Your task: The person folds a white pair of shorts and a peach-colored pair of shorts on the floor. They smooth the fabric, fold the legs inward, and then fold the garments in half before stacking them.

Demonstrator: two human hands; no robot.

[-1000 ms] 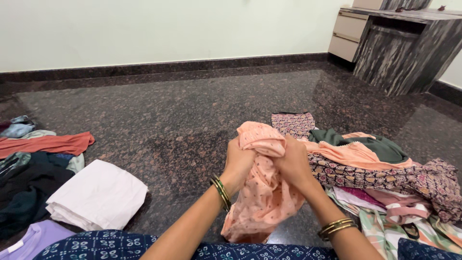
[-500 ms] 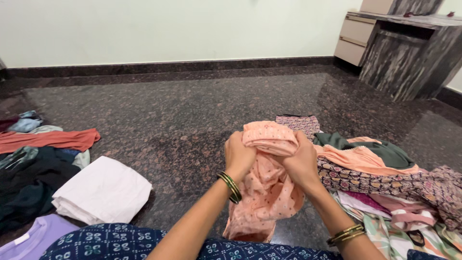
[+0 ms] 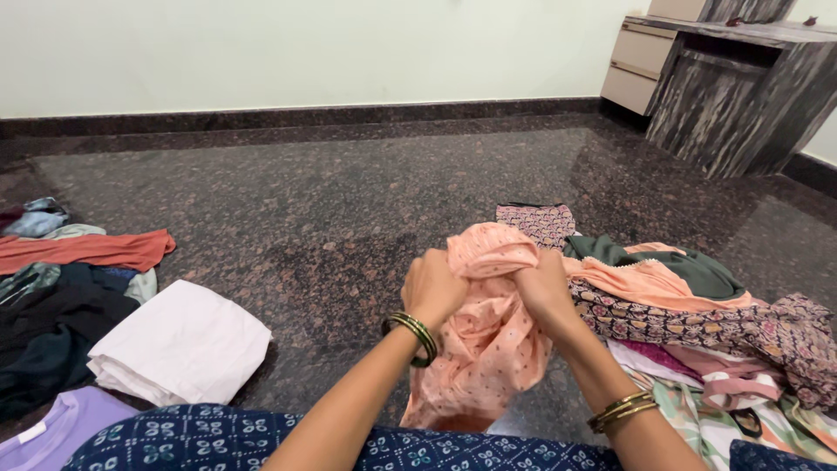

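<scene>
Peach cotton-like cloth with small dark dots: one garment (image 3: 488, 349), bunched at the top and hanging down to the dark speckled stone floor (image 3: 331, 201) in front of the person's lap.

Count, head view:
- Hands: two. Left hand (image 3: 432, 288) closed into a fist on the upper left edge of the peach garment. Right hand (image 3: 542, 288) likewise curled shut on the upper right part of the same fold. Both grip cloth; the fingertips are tucked under and hidden.
- Bangles: a gold-and-green set on the left wrist (image 3: 412, 336) and a gold set on the right wrist (image 3: 621, 410); exact number in each cannot be told.
- Folded white cloth (image 3: 179, 344): one, flat on the floor, left of the hands, apart from them.
- Heap of mixed clothes at right (image 3: 697, 323): one pile, touching the peach garment's right side; includes a green piece, a peach piece, a dark floral piece and striped pieces below.
- Heap at left (image 3: 61, 296): one, with an orange piece, black pieces and a lilac shirt.
- Grey-veined cabinet (image 3: 732, 96): one, far right corner.
</scene>
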